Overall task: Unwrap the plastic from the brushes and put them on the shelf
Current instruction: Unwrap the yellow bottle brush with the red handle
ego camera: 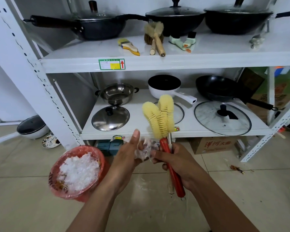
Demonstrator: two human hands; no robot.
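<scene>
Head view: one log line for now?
right hand grips two yellow sponge bottle brushes | left hand holds crumpled clear plastic wrap

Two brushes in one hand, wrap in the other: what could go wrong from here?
1. The right hand grips both bottle brushes by their handles at once; the pale-handled brush could slip free while shelving.
2. The plastic wrap held by the left hand may miss the red bin, already heaped with wrap.
3. The lower shelf is crowded; a brush could knock the glass lid.
</scene>
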